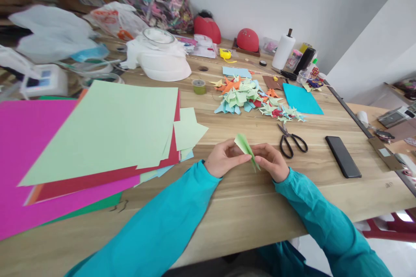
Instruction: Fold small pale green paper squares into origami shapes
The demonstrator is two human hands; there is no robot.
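Between my two hands, just above the wooden table, is a piece of folded light green paper (244, 145) with its upper flap opened out. My left hand (225, 156) pinches it from the left, thumb towards its middle. From the other side my right hand (270, 161) grips its right edge between thumb and fingers. Black-handled scissors (289, 140) lie to the right of my right hand. Beyond my hands is a pile of folded paper stars (242, 95) in green, orange, blue and red. Small pale green paper sheets (186, 132) lie left of my left hand.
Large coloured sheets (107, 125) are stacked at the left. A black phone (342, 156) lies at the right, a turquoise sheet (303, 98) behind the scissors. A green spool (199, 87), a white cap (164, 60) and a yellow tape measure (225, 53) stand farther back.
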